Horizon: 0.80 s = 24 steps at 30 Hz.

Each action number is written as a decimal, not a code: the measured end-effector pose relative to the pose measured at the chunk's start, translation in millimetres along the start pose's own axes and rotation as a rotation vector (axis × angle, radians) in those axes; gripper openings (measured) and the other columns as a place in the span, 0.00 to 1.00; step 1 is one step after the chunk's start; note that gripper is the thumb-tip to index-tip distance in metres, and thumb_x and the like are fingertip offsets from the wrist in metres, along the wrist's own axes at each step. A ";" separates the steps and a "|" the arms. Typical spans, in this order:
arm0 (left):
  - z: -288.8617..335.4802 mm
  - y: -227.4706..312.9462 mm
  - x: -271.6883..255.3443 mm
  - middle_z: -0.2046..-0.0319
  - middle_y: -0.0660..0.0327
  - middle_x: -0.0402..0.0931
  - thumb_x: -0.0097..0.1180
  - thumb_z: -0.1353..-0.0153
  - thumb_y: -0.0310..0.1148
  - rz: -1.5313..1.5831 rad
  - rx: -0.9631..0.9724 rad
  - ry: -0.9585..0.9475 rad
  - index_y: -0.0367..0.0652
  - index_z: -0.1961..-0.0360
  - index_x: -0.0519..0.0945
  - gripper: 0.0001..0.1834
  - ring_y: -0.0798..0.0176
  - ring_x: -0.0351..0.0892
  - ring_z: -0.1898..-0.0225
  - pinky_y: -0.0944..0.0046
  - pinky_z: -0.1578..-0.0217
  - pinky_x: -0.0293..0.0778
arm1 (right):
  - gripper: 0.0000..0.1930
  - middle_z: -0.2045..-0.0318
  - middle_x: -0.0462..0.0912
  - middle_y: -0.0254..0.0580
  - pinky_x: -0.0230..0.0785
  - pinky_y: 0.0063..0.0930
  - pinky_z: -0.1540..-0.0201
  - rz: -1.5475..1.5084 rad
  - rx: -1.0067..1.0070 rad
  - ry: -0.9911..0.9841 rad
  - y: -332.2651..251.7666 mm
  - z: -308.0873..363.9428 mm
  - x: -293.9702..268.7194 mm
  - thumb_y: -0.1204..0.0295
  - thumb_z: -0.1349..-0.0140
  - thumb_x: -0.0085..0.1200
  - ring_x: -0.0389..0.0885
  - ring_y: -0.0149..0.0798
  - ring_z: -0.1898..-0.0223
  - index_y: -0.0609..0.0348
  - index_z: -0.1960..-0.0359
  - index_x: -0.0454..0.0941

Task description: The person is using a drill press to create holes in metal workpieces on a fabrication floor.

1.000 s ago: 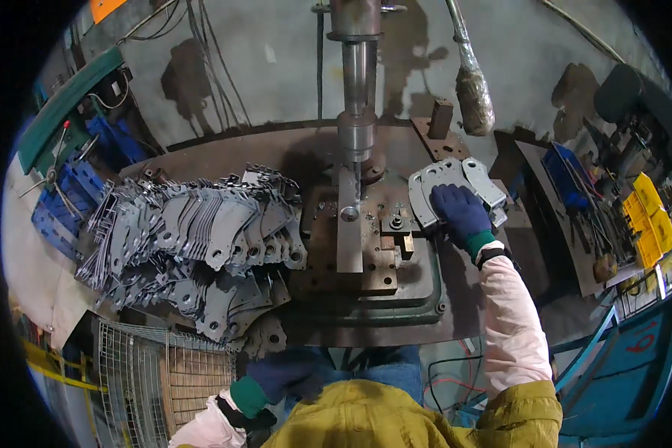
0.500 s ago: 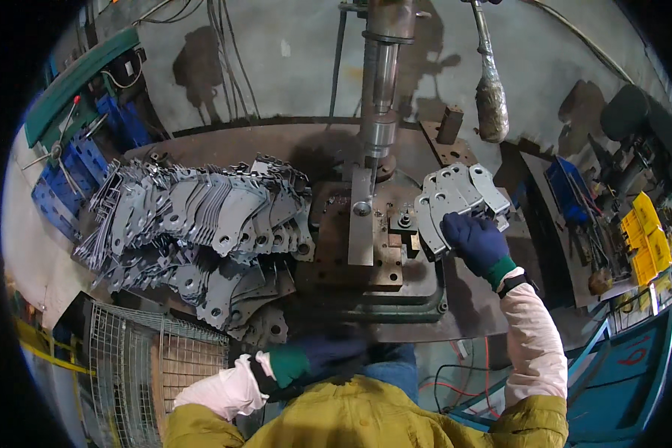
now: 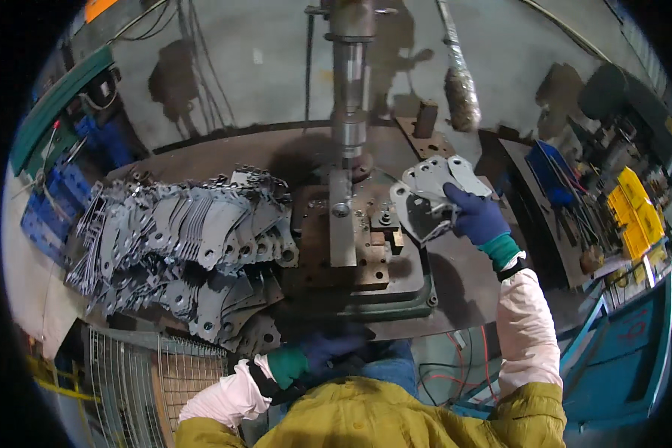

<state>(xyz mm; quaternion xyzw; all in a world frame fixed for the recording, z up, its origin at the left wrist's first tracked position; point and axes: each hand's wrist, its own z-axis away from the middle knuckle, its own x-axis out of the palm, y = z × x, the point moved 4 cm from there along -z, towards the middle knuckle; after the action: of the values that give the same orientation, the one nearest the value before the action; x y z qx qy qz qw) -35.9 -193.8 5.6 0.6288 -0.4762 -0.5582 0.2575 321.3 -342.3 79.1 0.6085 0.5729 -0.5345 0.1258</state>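
Note:
My right hand [image 3: 476, 214], in a dark blue glove with a green cuff, is closed at the near right edge of a small group of flat, curved grey metal plates [image 3: 418, 200]. Its fingers grip one or more of them; their tips are partly hidden. The plates lie fanned and tilted, right of the press base. My left hand [image 3: 334, 351], gloved alike, is low in front of my body near the table's front edge, dark and smeared, so its fingers cannot be made out. Under the press ram [image 3: 349, 134], a flat metal bar [image 3: 343, 243] lies on the die block [image 3: 313, 272].
A large heap of similar metal plates [image 3: 201, 224] covers the table's left side. Below it stands a wire basket [image 3: 127, 373]. At the right are yellow bins [image 3: 635, 216], a blue bin [image 3: 552, 172] and a blue metal frame [image 3: 620, 358]. A wrapped handle [image 3: 461, 97] hangs behind the plates.
The whole view has shifted, so the table appears farther left. My right hand has moved away from me along the plates, and those beneath it now tilt more. My left hand stays low.

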 end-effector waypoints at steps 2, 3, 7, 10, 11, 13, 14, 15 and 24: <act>-17.0 7.2 -4.3 0.44 0.49 0.78 0.63 0.35 0.34 -0.049 0.078 -0.028 0.39 0.41 0.78 0.23 0.53 0.78 0.43 0.52 0.39 0.71 | 0.26 0.54 0.87 0.48 0.76 0.28 0.52 -0.202 0.208 0.108 3.1 18.6 -11.9 0.80 0.40 0.55 0.86 0.33 0.56 0.52 0.37 0.78; -19.8 -5.0 -0.5 0.44 0.50 0.78 0.63 0.37 0.31 0.136 -0.017 0.018 0.39 0.41 0.78 0.23 0.51 0.79 0.44 0.53 0.41 0.73 | 0.26 0.56 0.87 0.49 0.76 0.30 0.51 -0.176 0.094 0.245 -13.8 27.1 -15.0 0.80 0.41 0.55 0.86 0.36 0.57 0.53 0.39 0.79; -64.9 20.0 9.4 0.43 0.50 0.77 0.60 0.38 0.30 0.608 -0.260 0.128 0.41 0.39 0.76 0.25 0.47 0.78 0.41 0.51 0.41 0.74 | 0.32 0.53 0.85 0.47 0.76 0.35 0.57 0.035 -0.041 0.330 -83.1 83.6 -15.8 0.76 0.46 0.57 0.84 0.42 0.62 0.54 0.34 0.74; -101.4 49.1 23.9 0.40 0.52 0.76 0.57 0.38 0.36 0.475 -0.308 0.062 0.42 0.35 0.73 0.29 0.47 0.73 0.37 0.48 0.35 0.67 | 0.38 0.51 0.83 0.44 0.77 0.41 0.57 0.331 -0.227 0.306 -121.2 125.9 1.3 0.70 0.51 0.60 0.82 0.46 0.61 0.57 0.33 0.70; -103.7 51.0 24.8 0.40 0.53 0.76 0.56 0.38 0.38 0.370 -0.311 0.041 0.42 0.34 0.72 0.30 0.48 0.72 0.36 0.47 0.34 0.64 | 0.35 0.50 0.82 0.47 0.76 0.43 0.53 0.286 -0.216 0.272 -138.1 138.2 7.5 0.67 0.48 0.60 0.82 0.48 0.57 0.58 0.34 0.70; -102.4 46.3 26.4 0.38 0.54 0.75 0.53 0.38 0.41 0.162 -0.307 0.019 0.43 0.32 0.69 0.33 0.48 0.68 0.33 0.46 0.30 0.59 | 0.33 0.48 0.81 0.50 0.75 0.44 0.49 0.217 -0.158 0.253 -162.3 167.7 10.9 0.64 0.44 0.61 0.82 0.51 0.52 0.58 0.36 0.71; -96.7 36.0 28.4 0.40 0.54 0.76 0.53 0.37 0.39 0.425 -0.344 0.064 0.41 0.33 0.70 0.31 0.49 0.70 0.35 0.46 0.32 0.61 | 0.32 0.47 0.80 0.51 0.75 0.45 0.48 0.191 -0.139 0.268 -172.6 177.4 10.3 0.63 0.44 0.61 0.82 0.52 0.51 0.58 0.36 0.71; -89.5 26.3 31.1 0.41 0.54 0.77 0.53 0.36 0.37 0.712 -0.379 0.121 0.40 0.34 0.70 0.29 0.49 0.72 0.37 0.46 0.33 0.64 | 0.32 0.46 0.80 0.51 0.75 0.45 0.47 0.160 -0.126 0.282 -179.4 184.7 9.6 0.63 0.43 0.62 0.81 0.52 0.50 0.58 0.36 0.71; -70.8 7.0 32.8 0.47 0.52 0.78 0.60 0.36 0.33 0.556 -0.279 0.130 0.36 0.38 0.73 0.26 0.53 0.80 0.48 0.52 0.45 0.77 | 0.35 0.47 0.81 0.56 0.71 0.40 0.43 0.056 1.303 0.880 -44.2 516.1 31.3 0.52 0.40 0.66 0.81 0.50 0.46 0.62 0.37 0.73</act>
<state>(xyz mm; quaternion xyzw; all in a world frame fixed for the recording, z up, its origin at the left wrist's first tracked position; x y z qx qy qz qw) 26.4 -240.5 13.9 0.4674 -0.5312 -0.4851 0.5139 16.1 -705.9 -130.3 0.7296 0.1259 -0.4691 -0.4815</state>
